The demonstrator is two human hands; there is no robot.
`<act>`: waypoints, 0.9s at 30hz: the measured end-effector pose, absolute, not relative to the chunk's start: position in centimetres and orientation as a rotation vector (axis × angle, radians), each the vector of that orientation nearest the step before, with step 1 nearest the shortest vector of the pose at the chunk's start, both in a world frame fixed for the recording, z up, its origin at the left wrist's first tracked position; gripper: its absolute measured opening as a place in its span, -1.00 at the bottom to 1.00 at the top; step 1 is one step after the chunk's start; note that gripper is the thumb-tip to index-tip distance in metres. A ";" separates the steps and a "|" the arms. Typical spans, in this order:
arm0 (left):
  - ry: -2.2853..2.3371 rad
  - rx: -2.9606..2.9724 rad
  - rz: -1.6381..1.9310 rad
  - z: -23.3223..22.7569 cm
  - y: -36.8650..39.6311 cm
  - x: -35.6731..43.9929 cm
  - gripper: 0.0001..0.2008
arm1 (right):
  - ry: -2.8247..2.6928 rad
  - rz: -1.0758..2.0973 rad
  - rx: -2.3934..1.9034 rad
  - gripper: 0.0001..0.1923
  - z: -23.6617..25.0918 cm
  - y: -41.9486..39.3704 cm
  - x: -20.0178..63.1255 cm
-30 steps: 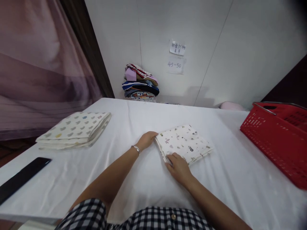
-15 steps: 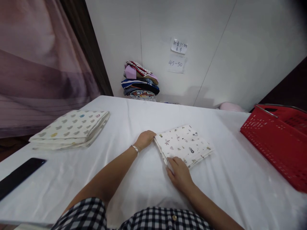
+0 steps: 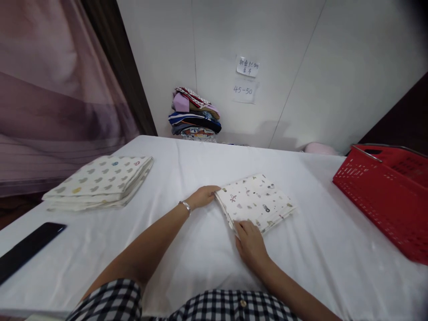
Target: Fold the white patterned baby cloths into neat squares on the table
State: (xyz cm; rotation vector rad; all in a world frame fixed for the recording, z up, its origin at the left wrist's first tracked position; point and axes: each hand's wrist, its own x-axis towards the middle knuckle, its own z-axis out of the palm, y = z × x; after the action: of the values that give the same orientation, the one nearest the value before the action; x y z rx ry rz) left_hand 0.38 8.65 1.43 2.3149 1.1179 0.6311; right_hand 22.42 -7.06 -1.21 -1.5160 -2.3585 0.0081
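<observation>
Head view: barely changed since earlier; folded printed cloth (image 3: 256, 203) stayed mid-table on white sheet (image 3: 187, 165). Left hand (image 3: 202, 197) loosely curled, touched its left corner; right hand (image 3: 250, 240) pinched near edge, fingers narrow

Soft, even indoor light falls from above, keeping the white table (image 3: 187, 160) bright without harsh glare. Faint shadows gather under the forearms and behind the red basket (image 3: 384, 196). Wide-angle distortion bends the wall (image 3: 334, 67) lines, the corners darken, and the note (image 3: 247, 67) on the wall stays slightly soft.
</observation>
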 end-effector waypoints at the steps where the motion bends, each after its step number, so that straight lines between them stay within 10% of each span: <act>1: 1.113 2.312 0.607 1.6 8.6 0.5 -0.65 | -2.368 -0.006 -1.518 -0.55 -1.2 -6.9 22.8; 27: 1.071 2.442 0.762 1.2 4.2 4.4 -0.67 | -2.173 0.091 -1.657 -0.72 1.2 -6.1 30.8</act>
State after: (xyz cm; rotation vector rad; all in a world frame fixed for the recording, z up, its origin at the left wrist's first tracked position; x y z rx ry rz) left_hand 4.38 4.15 1.23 2.4423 1.0712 0.7618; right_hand 30.75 -6.14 1.18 -1.6569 -2.1731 0.0910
